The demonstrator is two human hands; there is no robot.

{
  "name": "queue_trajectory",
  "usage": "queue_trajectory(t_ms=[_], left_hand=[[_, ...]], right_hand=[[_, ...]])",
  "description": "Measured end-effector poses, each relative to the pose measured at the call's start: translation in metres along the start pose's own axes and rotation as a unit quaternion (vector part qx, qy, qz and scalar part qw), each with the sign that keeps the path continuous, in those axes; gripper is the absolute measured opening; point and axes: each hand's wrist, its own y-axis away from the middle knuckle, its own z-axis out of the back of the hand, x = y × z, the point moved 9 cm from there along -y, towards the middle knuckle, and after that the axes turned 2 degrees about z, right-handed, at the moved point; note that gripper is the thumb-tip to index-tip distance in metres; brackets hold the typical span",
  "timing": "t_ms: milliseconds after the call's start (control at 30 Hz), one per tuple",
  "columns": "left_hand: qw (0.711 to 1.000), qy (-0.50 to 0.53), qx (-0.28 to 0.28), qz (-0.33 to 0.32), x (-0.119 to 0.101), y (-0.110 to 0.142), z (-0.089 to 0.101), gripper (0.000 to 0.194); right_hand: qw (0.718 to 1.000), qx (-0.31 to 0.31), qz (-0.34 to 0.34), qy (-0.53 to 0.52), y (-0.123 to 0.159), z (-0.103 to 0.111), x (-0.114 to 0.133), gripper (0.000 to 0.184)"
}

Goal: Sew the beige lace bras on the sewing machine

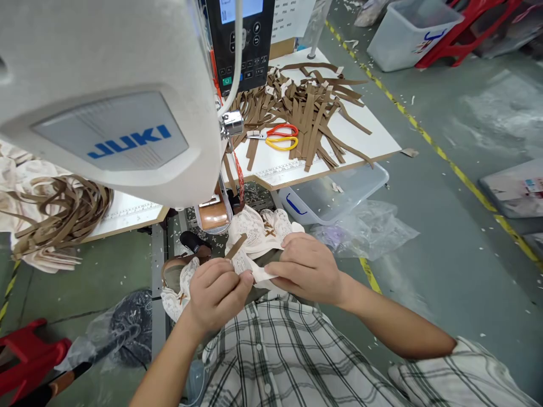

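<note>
A white lace bra (249, 230) with a small brown bow lies below the sewing machine's head, near my lap. My left hand (218, 293) pinches the bra's edge, and a short brown strap (236, 247) sticks up beside its fingers. Closed on the white band of the same bra, my right hand (306, 267) sits a little to the right. The band stretches between both hands; the fingertips' exact grip is partly hidden. Left of my left hand hangs another lace piece (183, 285) with a brown bow.
The JUKI sewing machine (127, 135) fills the upper left. Brown straps (311, 113) and red-and-yellow scissors (282, 137) lie on the white table (360, 144). Below it stands a clear plastic bin (339, 195). More brown straps (72, 206) are heaped at left.
</note>
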Motion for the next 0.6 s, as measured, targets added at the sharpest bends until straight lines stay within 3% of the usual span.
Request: queue_trajectory(t_ms=[200, 433, 600], left_hand=[[1.0, 0.002, -0.001, 0.001, 0.003, 0.002, 0.0, 0.014], [1.0, 0.013, 0.003, 0.014, 0.005, 0.007, -0.003, 0.016], [1.0, 0.022, -0.001, 0.01, 0.006, 0.007, -0.002, 0.019]], right_hand=[[0.999, -0.027, 0.02, 0.005, -0.001, 0.004, 0.004, 0.013], [0.999, 0.035, -0.027, -0.009, 0.004, -0.01, -0.006, 0.017], [1.0, -0.007, 0.003, -0.01, 0.0, -0.001, 0.001, 0.014]])
